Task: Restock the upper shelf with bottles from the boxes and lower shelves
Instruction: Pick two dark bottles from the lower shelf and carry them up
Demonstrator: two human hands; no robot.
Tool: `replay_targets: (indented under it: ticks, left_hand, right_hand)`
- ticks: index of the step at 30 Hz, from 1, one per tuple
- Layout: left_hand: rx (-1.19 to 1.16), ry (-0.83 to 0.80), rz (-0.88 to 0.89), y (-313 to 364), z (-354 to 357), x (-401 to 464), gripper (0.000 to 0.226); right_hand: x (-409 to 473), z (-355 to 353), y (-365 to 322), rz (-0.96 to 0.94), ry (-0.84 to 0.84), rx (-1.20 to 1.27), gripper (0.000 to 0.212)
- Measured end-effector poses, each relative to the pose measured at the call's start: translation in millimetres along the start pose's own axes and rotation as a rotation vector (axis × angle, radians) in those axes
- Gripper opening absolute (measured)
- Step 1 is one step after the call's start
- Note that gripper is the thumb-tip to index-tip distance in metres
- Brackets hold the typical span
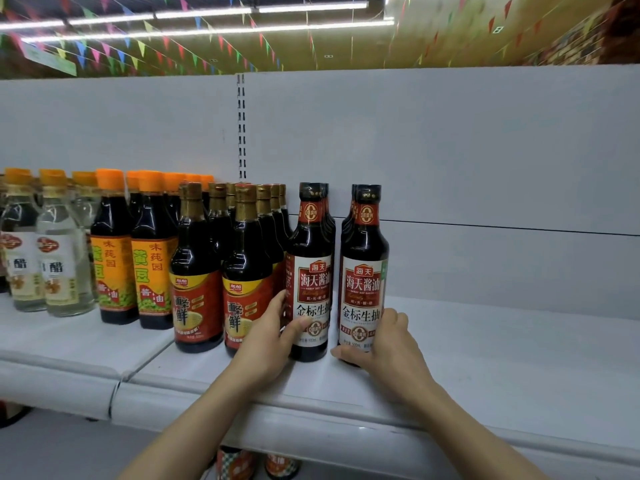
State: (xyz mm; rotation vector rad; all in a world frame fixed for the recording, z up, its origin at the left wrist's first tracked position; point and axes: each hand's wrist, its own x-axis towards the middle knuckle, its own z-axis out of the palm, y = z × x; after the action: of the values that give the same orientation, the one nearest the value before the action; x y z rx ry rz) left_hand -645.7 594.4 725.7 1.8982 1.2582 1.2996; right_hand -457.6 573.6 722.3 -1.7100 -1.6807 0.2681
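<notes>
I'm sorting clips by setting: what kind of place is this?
Most likely a grocery store aisle: a white retail shelf holds rows of soy sauce bottles and vinegar bottles, with pennant bunting under the ceiling.

Bright ceiling tube lights (207, 15), soft blur, bowed edges.

Two bare forearms are seen, with no sleeve shown on either up to the frame's lower edge. The left hand (266, 344) and the right hand (388, 348) are ungloved; no rings, watch or bands are visible.
</notes>
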Motion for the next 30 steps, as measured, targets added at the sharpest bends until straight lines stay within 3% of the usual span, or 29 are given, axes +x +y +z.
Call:
replay_targets:
  ticks: [15,22,25,27,30]
  left_hand:
    - [0.108,-0.014,-0.009,1.4,8.3,3.4,0.061]
    - [0.153,-0.009,-0.060,14.0,3.0,-10.9,0.054]
    - [0.193,0.024,-0.050,16.2,1.4,-28.2,0.054]
    - [0.189,0.067,-0.033,22.0,-0.3,-43.3,0.049]
    - [0.213,0.124,0.024,34.8,-4.6,-67.3,0.036]
  right_hand:
    - [-2.1,-1.4,-8.6,0.048,-0.012,-0.082,0.083]
    - [-19.0,-17.5,-15.3,0.077,-0.037,0.171,0.082]
    - [-37.5,-36.7,-22.5,0.023,-0.052,0.243,0.066]
    - [-51.4,-48.1,-25.7,-0.049,-0.068,0.312,0.029]
    - [-71.3,-53.3,-38.2,-0.179,-0.120,0.395,0.031]
